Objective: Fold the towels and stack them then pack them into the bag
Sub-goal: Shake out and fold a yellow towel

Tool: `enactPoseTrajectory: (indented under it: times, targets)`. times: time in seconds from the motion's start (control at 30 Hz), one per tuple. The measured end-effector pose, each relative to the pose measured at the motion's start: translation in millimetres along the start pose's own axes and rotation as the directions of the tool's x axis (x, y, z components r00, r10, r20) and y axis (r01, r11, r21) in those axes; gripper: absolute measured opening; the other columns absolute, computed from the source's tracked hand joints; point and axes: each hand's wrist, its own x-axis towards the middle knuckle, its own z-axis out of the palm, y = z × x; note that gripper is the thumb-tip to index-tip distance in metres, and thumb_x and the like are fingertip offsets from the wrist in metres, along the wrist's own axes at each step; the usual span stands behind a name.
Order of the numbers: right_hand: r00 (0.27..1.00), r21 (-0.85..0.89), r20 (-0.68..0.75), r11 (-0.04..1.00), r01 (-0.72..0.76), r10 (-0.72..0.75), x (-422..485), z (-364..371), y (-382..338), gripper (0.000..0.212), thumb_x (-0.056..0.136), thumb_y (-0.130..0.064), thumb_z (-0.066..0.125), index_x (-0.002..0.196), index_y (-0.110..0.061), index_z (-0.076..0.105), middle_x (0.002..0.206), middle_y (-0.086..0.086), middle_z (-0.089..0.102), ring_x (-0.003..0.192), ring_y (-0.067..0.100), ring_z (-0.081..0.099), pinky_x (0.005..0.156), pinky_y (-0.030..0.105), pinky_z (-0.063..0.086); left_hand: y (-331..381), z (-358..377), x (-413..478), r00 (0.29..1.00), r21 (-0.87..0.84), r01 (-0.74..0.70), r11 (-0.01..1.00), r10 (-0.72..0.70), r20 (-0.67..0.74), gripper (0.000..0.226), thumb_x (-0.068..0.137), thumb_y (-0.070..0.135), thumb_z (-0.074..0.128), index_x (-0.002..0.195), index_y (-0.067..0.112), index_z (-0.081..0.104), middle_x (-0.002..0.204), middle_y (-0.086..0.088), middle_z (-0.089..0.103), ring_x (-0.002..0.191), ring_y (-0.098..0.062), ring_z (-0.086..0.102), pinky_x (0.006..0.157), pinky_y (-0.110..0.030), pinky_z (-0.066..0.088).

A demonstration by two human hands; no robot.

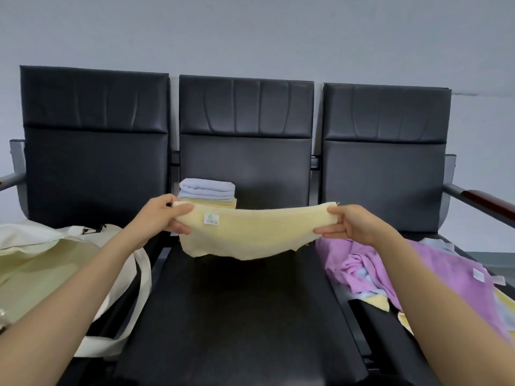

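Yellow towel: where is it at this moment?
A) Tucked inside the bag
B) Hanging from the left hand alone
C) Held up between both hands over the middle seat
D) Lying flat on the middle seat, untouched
C: the left hand and right hand each pinch one end of the yellow towel, which sags between them above the middle seat.

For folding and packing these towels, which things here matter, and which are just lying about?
Job: yellow towel, pinched by left hand and right hand; folded stack; unfolded towel pile; cream tote bag.
Just there: black seats; wooden armrest; grey wall.
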Motion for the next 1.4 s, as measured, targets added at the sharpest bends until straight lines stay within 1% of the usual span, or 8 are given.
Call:
enactPoseTrajectory:
  times: [0.27, 0.4, 0.73, 0.9, 1.0, 1.17, 1.27, 1.4]
  targets:
    - [0.958, -0.201, 0.067, 0.945, -0.259, 0.278, -19, -11, 62, 0.014, 0.102, -0.011, 0.042, 0.109, 0.0, 0.048, 0.098, 0.015, 0.055, 0.072, 0.029, 0.073, 0.056, 0.031, 0.058, -46, 11, -24, 0.931, 0.166, 0.237, 0.957, -0.273, 0.243, 0.017, 0.088, 0.02, 0.068, 0.091, 0.005, 0.061, 0.072, -0.007, 0.072, 0.063, -0.023, 0.07, 0.059, -0.029, 0.058]
    - [0.949, -0.173, 0.001, 0.935, -0.311, 0.316, -9, -5, 98, 0.011, 0.101, -0.011, 0.042, 0.107, -0.002, 0.047, 0.081, 0.007, 0.051, 0.063, 0.027, 0.073, 0.055, 0.033, 0.06, -88, 28, -15, 0.892, 0.184, 0.382, 0.905, -0.414, 0.183, 0.024, 0.088, 0.023, 0.069, 0.099, 0.003, 0.06, 0.074, -0.013, 0.066, 0.055, -0.016, 0.066, 0.057, -0.029, 0.057]
    - [0.967, -0.162, -0.178, 0.963, -0.214, 0.184, 54, 11, 121, 0.022, 0.102, -0.015, 0.043, 0.123, -0.008, 0.045, 0.111, 0.015, 0.061, 0.048, 0.015, 0.068, 0.049, 0.027, 0.058, -125, 54, 28, 0.916, 0.055, 0.399, 0.915, -0.395, -0.067, 0.02, 0.089, 0.02, 0.068, 0.082, 0.005, 0.056, 0.054, -0.007, 0.044, 0.05, -0.018, 0.045, 0.056, -0.03, 0.049]
    - [0.954, -0.151, -0.222, 0.96, -0.236, 0.2, 85, 15, 135, 0.03, 0.101, -0.017, 0.044, 0.128, -0.005, 0.046, 0.117, 0.016, 0.061, 0.051, 0.016, 0.069, 0.052, 0.029, 0.059, -143, 63, 53, 0.882, -0.043, 0.455, 0.89, -0.457, -0.12, 0.026, 0.088, 0.019, 0.07, 0.102, 0.004, 0.055, 0.068, -0.011, 0.055, 0.056, -0.02, 0.056, 0.06, -0.032, 0.054]
    - [0.944, -0.155, -0.251, 0.953, -0.259, 0.215, 95, 16, 146, 0.035, 0.101, -0.018, 0.044, 0.133, -0.005, 0.042, 0.118, 0.016, 0.061, 0.053, 0.017, 0.07, 0.058, 0.032, 0.059, -155, 70, 59, 0.865, -0.085, 0.478, 0.874, -0.486, -0.123, 0.042, 0.087, 0.017, 0.07, 0.122, 0.0, 0.052, 0.093, -0.018, 0.064, 0.063, -0.023, 0.066, 0.057, -0.031, 0.057]
    - [0.915, -0.057, -0.303, 0.954, -0.295, 0.266, 100, 17, 154, 0.032, 0.1, -0.012, 0.045, 0.132, -0.006, 0.043, 0.094, 0.01, 0.058, 0.062, 0.023, 0.068, 0.058, 0.03, 0.058, -168, 81, 64, 0.849, -0.14, 0.497, 0.857, -0.513, -0.127, 0.049, 0.09, 0.012, 0.066, 0.132, 0.0, 0.044, 0.114, -0.021, 0.062, 0.076, -0.027, 0.07, 0.064, -0.034, 0.059]
    - [0.932, -0.062, -0.299, 0.97, -0.234, 0.206, 98, 14, 153, 0.032, 0.098, -0.01, 0.051, 0.129, -0.006, 0.043, 0.111, 0.011, 0.052, 0.067, 0.026, 0.068, 0.056, 0.03, 0.059, -168, 77, 65, 0.834, -0.152, 0.517, 0.843, -0.536, -0.135, 0.047, 0.09, 0.011, 0.065, 0.132, 0.003, 0.045, 0.121, -0.02, 0.058, 0.084, -0.028, 0.069, 0.068, -0.037, 0.058]
    - [0.953, -0.262, -0.292, 0.952, -0.155, 0.075, 91, 14, 159, 0.034, 0.095, -0.012, 0.055, 0.127, -0.008, 0.047, 0.122, 0.011, 0.055, 0.081, 0.026, 0.066, 0.07, 0.036, 0.058, -164, 71, 56, 0.835, 0.0, 0.54, 0.842, -0.536, -0.128, 0.056, 0.086, 0.005, 0.069, 0.135, 0.004, 0.042, 0.123, -0.018, 0.052, 0.095, -0.028, 0.062, 0.073, -0.038, 0.056]
